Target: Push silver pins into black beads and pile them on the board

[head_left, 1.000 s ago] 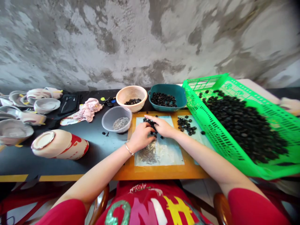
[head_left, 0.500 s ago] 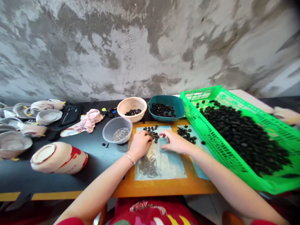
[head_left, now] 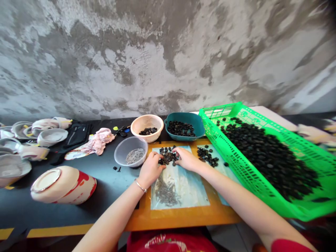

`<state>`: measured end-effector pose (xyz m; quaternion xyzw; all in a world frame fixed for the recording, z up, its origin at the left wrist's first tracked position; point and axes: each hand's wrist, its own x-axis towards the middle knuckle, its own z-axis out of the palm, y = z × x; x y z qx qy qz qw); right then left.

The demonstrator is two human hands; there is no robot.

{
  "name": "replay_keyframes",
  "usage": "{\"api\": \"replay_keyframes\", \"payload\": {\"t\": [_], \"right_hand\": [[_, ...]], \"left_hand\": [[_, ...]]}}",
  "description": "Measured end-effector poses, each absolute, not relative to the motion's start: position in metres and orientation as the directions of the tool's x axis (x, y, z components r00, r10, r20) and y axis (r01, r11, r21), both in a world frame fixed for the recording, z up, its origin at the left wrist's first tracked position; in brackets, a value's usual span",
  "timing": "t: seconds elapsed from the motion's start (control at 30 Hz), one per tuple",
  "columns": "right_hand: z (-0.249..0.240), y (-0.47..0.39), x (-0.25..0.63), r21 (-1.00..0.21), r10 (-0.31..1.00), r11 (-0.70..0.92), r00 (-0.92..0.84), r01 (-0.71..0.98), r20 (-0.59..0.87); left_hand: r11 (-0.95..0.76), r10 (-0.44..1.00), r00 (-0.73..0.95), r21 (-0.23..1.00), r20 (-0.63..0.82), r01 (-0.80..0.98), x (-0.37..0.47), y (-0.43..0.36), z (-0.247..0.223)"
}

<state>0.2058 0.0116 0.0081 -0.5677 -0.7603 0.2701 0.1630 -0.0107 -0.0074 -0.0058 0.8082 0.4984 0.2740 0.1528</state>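
Small dark round pieces [head_left: 168,157] form a pile at the top of a pale blue sheet [head_left: 193,192]. At the pile's left side is my left hand [head_left: 151,169], thumb and fingers apart, fingertips by the pieces. My right hand [head_left: 185,159] touches the right side of the pile, its thumb and fingertips near each other; whether a piece is between them is too small to tell. Thin metal pins [head_left: 166,192] lie on the sheet below the pile. A second group of dark pieces [head_left: 207,155] rests to the right of my right hand.
Behind the sheet stand a clear bowl of pins [head_left: 121,153], a cream bowl [head_left: 135,126] and a teal basin [head_left: 200,127], both with dark pieces. A green basket [head_left: 252,175] is at right. A cream and red container [head_left: 67,185], pink cloth [head_left: 101,140] and grey-white cups [head_left: 52,136] are left.
My right hand has moved left onto the pile, its thumb and fingers closer together. My left hand has shifted slightly left and down, with its thumb spread. The whole view has shifted slightly.
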Motion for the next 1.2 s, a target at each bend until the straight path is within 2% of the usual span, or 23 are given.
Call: {"api": "replay_keyframes", "payload": {"t": [0.23,0.4,0.7,0.97,1.2], "right_hand": [[0.009,0.037,0.197,-0.514,0.983,0.131,-0.177,0.848,-0.042],[0.015,0.04,0.184,-0.426,0.965,0.227,-0.261,0.876,-0.021],[0.022,0.064,0.14,-0.242,0.922,0.387,-0.382,0.89,0.067],[0.026,0.06,0.14,-0.179,0.86,0.505,-0.51,0.844,0.023],[0.082,0.045,0.158,-0.178,0.785,0.618,-0.613,0.766,0.085]], "left_hand": [[-0.442,0.896,0.306,0.591,0.321,0.675,-0.01,-0.005,-0.018],[-0.452,0.892,0.308,0.624,0.331,0.637,-0.01,-0.005,-0.021],[-0.494,0.868,0.312,0.606,0.386,0.623,-0.01,-0.006,-0.019],[-0.45,0.893,0.277,0.678,0.354,0.581,-0.012,-0.004,-0.019],[-0.431,0.902,0.272,0.713,0.335,0.553,-0.01,-0.003,-0.013]]}}
